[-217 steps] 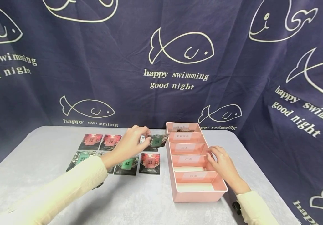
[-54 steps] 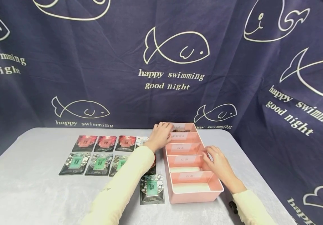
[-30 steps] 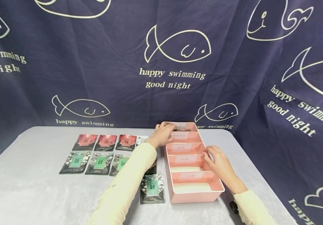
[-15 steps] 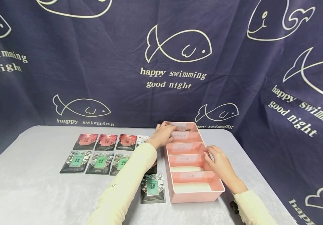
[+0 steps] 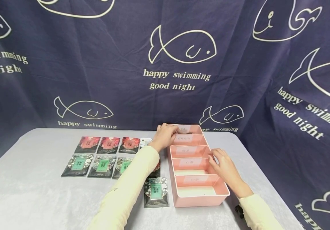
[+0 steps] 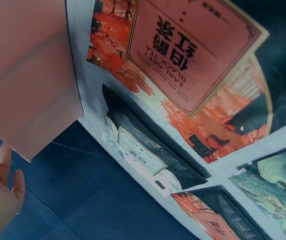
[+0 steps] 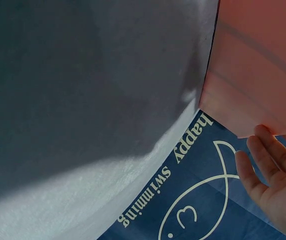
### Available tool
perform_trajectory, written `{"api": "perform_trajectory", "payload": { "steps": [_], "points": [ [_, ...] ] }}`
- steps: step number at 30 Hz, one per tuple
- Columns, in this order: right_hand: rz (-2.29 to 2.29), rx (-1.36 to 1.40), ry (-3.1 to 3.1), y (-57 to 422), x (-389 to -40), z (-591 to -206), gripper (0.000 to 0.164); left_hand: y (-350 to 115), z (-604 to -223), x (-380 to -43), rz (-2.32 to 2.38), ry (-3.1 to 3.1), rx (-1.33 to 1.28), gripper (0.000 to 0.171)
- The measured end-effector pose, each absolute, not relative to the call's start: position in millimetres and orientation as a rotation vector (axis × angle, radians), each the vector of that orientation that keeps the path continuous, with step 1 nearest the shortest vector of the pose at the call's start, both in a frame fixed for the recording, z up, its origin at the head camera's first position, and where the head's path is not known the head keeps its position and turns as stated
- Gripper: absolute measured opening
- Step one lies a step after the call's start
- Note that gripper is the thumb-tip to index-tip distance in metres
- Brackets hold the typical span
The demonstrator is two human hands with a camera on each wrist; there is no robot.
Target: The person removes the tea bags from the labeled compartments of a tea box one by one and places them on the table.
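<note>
A long pink divided box (image 5: 199, 200) stands on the right side of the table, with paper labels on its dividers. My left hand (image 5: 164, 136) reaches over its far left rim, fingers bent into the back compartments; their tips are hidden. Loosely bent fingers of this hand also show beside the box wall in the left wrist view. Dark tea sachets (image 5: 192, 132) are partly visible in the farthest compartment. On the opposite side, my right hand (image 5: 225, 169) touches the box's right rim with relaxed fingers. In the right wrist view those fingers lie along the outer wall.
Left of the box lie tea sachets in rows: red-labelled ones (image 5: 109, 145), a whitish one (image 5: 145, 142) and green-labelled ones (image 5: 102, 166). A teal-labelled sachet (image 5: 156, 192) lies in front. My left sleeve (image 5: 133, 188) covers part of the rows. A patterned cloth (image 5: 124, 64) hangs behind.
At first my left hand held a green-labelled sachet over the table; later it reached into the box. The front teal-labelled sachet appeared. Lately my left fingers drew back slightly; my right hand stayed.
</note>
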State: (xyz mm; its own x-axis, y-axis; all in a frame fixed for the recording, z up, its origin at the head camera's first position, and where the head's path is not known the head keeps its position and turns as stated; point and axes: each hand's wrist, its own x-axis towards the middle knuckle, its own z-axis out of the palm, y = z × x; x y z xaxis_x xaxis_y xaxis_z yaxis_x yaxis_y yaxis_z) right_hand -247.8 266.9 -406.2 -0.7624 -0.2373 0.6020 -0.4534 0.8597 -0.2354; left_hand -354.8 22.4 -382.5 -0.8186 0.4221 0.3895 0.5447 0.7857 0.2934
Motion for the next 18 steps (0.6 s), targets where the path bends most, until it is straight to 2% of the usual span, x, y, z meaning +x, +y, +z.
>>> {"api": "perform_trajectory", "payload": {
  "steps": [18],
  "points": [
    [0.493,0.499,-2.448,266.5,-249.0,-407.1,0.012,15.9,-373.9,-351.5,-0.691,-2.576,-0.585,0.008]
  ]
}}
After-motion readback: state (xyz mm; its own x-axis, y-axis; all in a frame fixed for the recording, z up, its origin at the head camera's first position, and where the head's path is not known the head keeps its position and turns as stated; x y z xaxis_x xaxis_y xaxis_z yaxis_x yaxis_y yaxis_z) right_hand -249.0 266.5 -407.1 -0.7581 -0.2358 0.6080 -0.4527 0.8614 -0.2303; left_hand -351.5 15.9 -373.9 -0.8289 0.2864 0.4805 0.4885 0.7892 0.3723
